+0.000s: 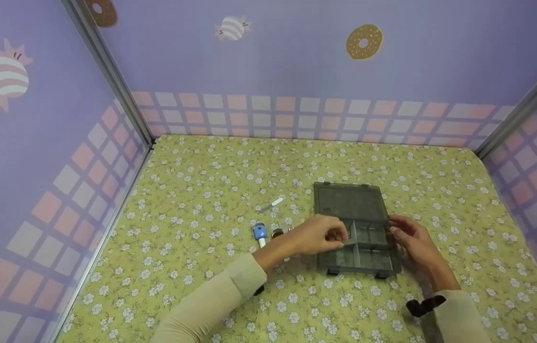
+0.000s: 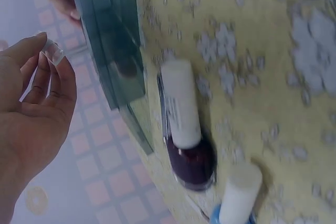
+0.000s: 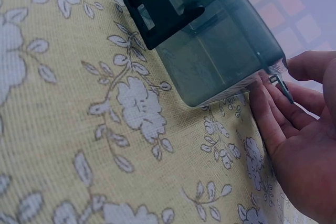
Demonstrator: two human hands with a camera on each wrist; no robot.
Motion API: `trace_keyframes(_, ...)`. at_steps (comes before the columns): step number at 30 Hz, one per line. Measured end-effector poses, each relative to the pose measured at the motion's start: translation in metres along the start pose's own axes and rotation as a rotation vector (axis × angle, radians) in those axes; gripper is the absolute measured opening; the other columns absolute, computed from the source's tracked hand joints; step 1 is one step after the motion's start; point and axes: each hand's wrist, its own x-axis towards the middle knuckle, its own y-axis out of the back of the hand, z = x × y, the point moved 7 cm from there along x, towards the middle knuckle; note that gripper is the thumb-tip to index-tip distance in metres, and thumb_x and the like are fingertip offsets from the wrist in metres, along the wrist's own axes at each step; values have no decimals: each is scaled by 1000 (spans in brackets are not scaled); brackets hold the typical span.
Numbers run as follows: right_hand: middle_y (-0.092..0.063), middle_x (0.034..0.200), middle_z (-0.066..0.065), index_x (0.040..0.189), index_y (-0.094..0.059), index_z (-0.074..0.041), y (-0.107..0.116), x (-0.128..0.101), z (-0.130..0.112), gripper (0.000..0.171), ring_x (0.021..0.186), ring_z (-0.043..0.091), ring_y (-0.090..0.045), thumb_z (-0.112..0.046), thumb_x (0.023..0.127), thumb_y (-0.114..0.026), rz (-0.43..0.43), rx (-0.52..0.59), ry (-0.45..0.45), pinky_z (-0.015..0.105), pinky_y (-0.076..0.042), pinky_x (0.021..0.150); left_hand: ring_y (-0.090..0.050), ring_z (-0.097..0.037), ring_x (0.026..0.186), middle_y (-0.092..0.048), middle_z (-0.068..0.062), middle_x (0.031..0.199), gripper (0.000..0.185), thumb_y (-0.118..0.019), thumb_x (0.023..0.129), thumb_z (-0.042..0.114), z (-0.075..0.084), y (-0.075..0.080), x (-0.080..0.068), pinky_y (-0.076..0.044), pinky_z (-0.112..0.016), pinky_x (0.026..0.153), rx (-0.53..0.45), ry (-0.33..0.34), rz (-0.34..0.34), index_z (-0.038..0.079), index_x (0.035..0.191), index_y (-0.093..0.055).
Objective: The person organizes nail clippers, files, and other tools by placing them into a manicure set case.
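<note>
Head view shows a smoky compartment box (image 1: 356,228) lying open on the flowered desk (image 1: 201,190), its lid folded back away from the person. Left hand (image 1: 318,234) pinches a small clear piece (image 2: 53,52) at the box's left edge, its grip clamped on it. Right hand (image 1: 411,238) rests straight fingers (image 3: 268,108) against the box's right side, grip apart; a dark nail polish bottle (image 2: 186,135) lies just left of the box.
</note>
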Motion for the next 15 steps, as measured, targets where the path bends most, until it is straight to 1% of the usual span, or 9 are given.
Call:
trace_keyframes(2, -50, 147, 29, 157, -42, 4, -1, 0, 0, 56, 119, 15, -63, -25, 112, -57, -5, 1, 2, 22, -53, 97, -63, -1, 91, -69, 0, 107, 13, -70, 105, 18, 3, -9, 2, -51, -14, 80, 20, -13, -13, 12, 116, -73)
trace_keyframes(4, -50, 147, 30, 157, -42, 5, -2, 0, -1, 57, 120, 16, -63, -25, 112, -57, -10, 8, 0, 23, -53, 98, -61, 0, 89, -69, 1, 106, 12, -70, 105, 19, 4, -17, 5, -50, -12, 78, 33, -12, -25, 12, 115, -73)
trace_keyframes(7, -50, 148, 30, 157, -42, 5, -1, -1, -1, 56, 120, 16, -64, -25, 112, -57, -7, 5, -6, 23, -53, 98, -60, 1, 87, -69, 3, 103, 10, -71, 105, 19, 4, -26, 8, -49, -11, 76, 65, -10, -35, 13, 112, -74)
trace_keyframes(11, -48, 151, 30, 157, -42, 5, 2, -1, 0, 56, 120, 13, -64, -26, 112, -57, 7, -2, -21, 22, -53, 98, -61, 1, 86, -69, 4, 102, 9, -71, 104, 19, 0, -33, 7, -49, -11, 75, 96, 8, -53, 14, 111, -73)
trace_keyframes(15, -49, 150, 29, 156, -43, 5, 1, 0, 2, 56, 120, 15, -64, -27, 112, -57, 9, 0, -23, 23, -54, 97, -63, -2, 89, -69, 1, 104, 12, -72, 104, 19, -5, -34, 3, -49, -11, 77, 83, 24, -54, 12, 113, -72)
